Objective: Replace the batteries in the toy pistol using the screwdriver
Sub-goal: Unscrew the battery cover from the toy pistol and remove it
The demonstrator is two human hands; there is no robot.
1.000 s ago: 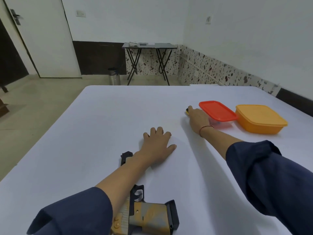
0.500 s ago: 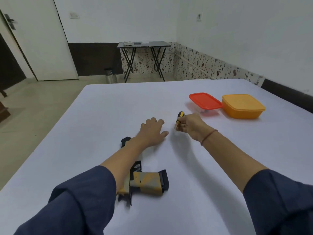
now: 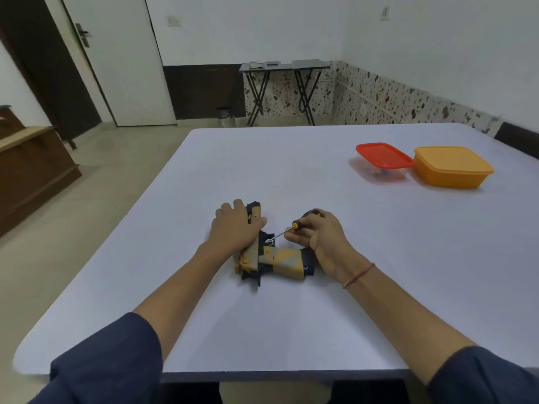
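The toy pistol (image 3: 280, 262), yellow-orange with black parts, lies flat on the white table (image 3: 262, 170), barrel pointing away and grip to the right. My left hand (image 3: 236, 225) presses down on its barrel and slide, covering most of them. My right hand (image 3: 320, 234) holds a small screwdriver (image 3: 287, 230) with a black and yellow handle. Its thin metal shaft points left and down, and its tip sits by the trigger guard area, just above the grip. The heel of my right hand rests near the grip's base.
A clear box with a red lid (image 3: 383, 160) and an orange lidded box (image 3: 452, 167) stand side by side at the far right of the table. A dark folding table (image 3: 284, 83) stands against the far wall, and a wooden cabinet (image 3: 32, 170) stands at left.
My right hand picked the screwdriver up by the red-lidded box and carried it back to the pistol. My left hand moved from the bare table onto the pistol's barrel.
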